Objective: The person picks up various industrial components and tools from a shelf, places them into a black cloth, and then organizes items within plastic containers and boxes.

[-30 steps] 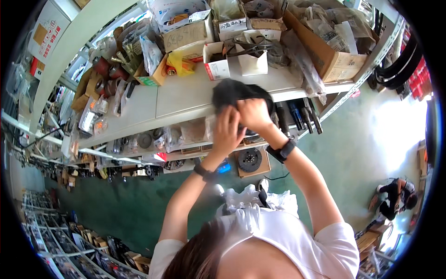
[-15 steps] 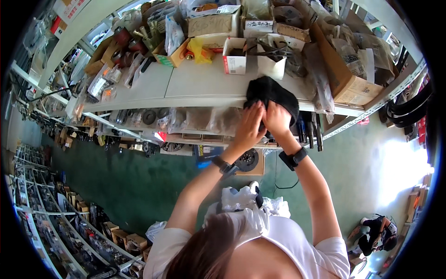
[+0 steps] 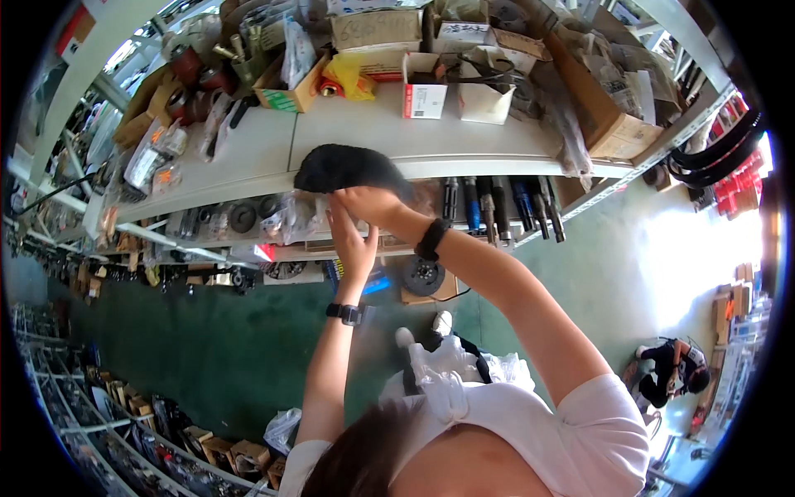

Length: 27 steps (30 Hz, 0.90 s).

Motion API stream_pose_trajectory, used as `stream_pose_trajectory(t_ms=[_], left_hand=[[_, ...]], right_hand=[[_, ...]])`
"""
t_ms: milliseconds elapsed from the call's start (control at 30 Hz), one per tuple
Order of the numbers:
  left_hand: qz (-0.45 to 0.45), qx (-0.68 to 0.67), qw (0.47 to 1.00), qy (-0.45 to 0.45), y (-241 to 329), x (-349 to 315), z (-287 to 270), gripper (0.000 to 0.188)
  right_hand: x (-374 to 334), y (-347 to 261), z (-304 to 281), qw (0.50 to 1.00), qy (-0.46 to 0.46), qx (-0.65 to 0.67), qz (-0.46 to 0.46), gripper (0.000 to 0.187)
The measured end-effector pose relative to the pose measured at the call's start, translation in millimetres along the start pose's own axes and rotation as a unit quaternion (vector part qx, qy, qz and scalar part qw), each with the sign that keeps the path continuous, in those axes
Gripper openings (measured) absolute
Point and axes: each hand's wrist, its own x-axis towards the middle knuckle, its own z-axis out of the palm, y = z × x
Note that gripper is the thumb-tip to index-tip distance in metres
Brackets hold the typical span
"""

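Black cloth [image 3: 346, 168] at the front edge of the shelf [image 3: 240, 151], just beyond the fingers.
The right hand [image 3: 366, 205] clutches its near side; the left hand [image 3: 354, 251] reaches up just below, fingers straight, thumb apart, any pinch impossible to tell. Farther beyond the fingers sit a yellow bag [image 3: 354, 80] and, rightward, a red-and-white box [image 3: 424, 98].

One white short-sleeved top [image 3: 534, 414]; one squarish black watch [image 3: 349, 315], left wrist; one black band [image 3: 431, 238], right wrist; white shoes [image 3: 443, 322], seemingly plain.
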Motion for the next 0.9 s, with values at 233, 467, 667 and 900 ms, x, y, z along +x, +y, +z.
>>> stream_pose_trajectory(t_ms=[233,467,667,900], left_hand=[[-0.034,-0.117,0.992,-0.024,28.3,-14.2,20.3,0.076],[-0.03,-0.196,0.978,-0.07,75.2,-21.5,30.6,0.074],[-0.021,-0.154,0.986,-0.052,114.6,-32.3,80.9,0.065],[-0.025,-0.201,0.966,-0.158,195.8,-48.3,136.7,0.065]], right_hand=[[-20.8,11.2,-5.6,0.99,0.067,0.106,0.063,0.032],[-74.7,51.3,-22.6,0.951,0.243,0.182,0.063,0.028],[-132.3,96.8,-26.7,0.936,0.258,0.236,0.034,0.029],[-263.7,165.1,-0.2,0.963,0.206,0.117,0.129,0.02]])
